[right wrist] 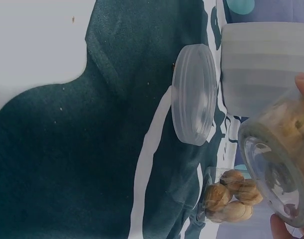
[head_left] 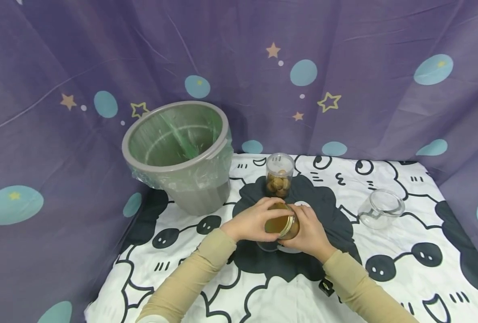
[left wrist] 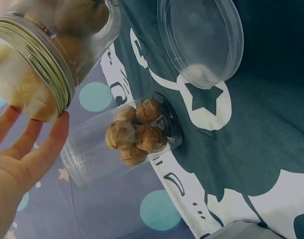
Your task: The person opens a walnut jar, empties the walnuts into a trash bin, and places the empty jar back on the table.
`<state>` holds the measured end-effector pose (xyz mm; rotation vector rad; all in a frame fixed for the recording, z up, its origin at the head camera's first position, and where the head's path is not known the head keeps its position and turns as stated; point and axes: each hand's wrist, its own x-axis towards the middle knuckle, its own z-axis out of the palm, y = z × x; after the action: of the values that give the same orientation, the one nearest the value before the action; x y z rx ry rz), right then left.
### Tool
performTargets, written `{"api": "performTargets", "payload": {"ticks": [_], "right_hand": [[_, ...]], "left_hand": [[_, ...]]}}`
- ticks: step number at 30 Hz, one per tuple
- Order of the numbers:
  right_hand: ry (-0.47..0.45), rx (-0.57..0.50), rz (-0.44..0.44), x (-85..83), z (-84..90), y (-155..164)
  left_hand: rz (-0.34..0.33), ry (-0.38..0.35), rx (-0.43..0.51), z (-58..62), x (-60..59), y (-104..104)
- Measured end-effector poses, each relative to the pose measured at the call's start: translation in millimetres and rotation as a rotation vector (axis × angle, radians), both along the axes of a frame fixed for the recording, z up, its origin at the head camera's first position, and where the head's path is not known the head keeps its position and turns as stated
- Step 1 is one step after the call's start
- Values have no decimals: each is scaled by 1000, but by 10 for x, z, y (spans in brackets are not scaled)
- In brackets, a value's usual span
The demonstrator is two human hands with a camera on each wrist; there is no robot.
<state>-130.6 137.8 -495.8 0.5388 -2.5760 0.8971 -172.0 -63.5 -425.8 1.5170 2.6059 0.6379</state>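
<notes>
Both hands hold a gold-lidded jar of walnuts tilted above the cloth: left hand grips the lid end, right hand wraps the glass body; judged step = unscrewing the lid. Next move likely needs counter-twist w/ the body held steady, clear of the open walnut canister just behind. Surface: cartoon-print cloth; grey lined bin at left, empty glass jar at right, purple star curtain as backdrop.

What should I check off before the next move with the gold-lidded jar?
1. Right hand grips the walnut jar: ok.
2. Left hand on its gold lid: ok.
3. Lid off the jar: not ok, still on.
4. Open container of walnuts upright behind the hands: ok.
5. Its clear lid lying on the tablecloth: ok.
6. Empty glass jar apart from the hands: ok.
</notes>
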Motion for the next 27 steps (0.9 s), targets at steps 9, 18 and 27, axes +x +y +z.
{"api": "performTargets", "payload": {"ticks": [9,18,27], "right_hand": [[-22,-3,0,7,-6,-1],[-56,-5,1,3,3,-7],[-64,-16,-5,-3,-21,1]], "left_hand": [[211,-118,-27,-7,66,79],[349,-149,-71,-26,93,162],[476,-113,-40,-10,139,285]]}}
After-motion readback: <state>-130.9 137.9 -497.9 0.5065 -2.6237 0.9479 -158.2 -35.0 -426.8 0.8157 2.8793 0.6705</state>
